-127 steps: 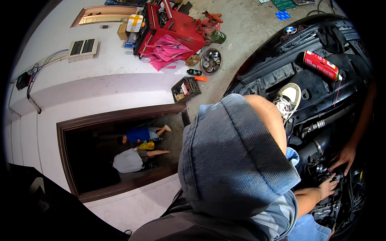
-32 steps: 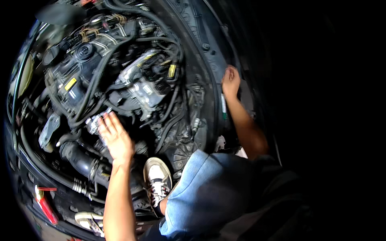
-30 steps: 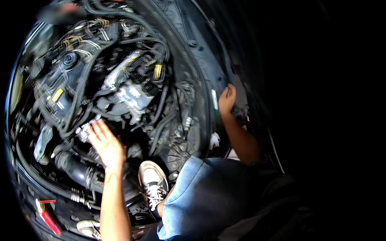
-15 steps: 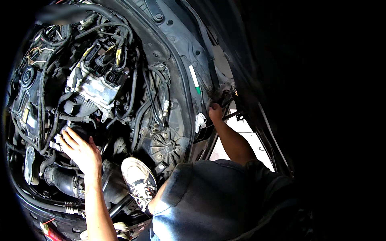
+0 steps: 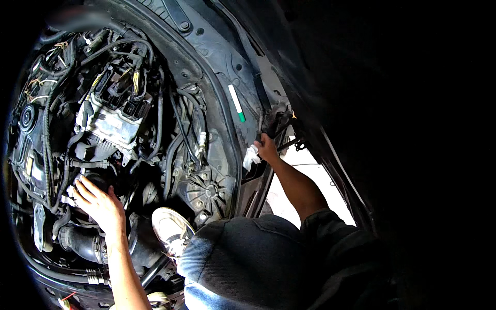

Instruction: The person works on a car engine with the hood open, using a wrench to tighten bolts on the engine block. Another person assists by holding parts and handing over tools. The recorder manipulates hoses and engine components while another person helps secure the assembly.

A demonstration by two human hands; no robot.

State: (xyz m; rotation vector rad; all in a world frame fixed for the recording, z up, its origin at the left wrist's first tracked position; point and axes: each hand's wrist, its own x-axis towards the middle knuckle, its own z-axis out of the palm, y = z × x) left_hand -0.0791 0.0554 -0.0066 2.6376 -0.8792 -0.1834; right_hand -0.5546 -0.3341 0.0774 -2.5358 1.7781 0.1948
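My left hand lies over the engine with its fingers stretched out and apart. Its fingertips are by a pale fitting and a dark round part; it grips nothing that I can see. Over at the fender's edge, my right hand is closed with its fingers curled, next to a crumpled white cloth. A thin dark piece stands just beyond those fingers. Whatever is inside the right hand is too dark and covered to name. A white marker with a green cap rests on the fender.
A silver and black engine module with hoses and cables fills the bay's middle. My shoe is set among the parts beside a black intake hose. The strut mount lies near it. A red object shows at the lower left.
The whole view has shifted a little, so the bay sits further left. My right hand has come slightly closer to the white cloth. The left hand keeps its place, fingers still spread.
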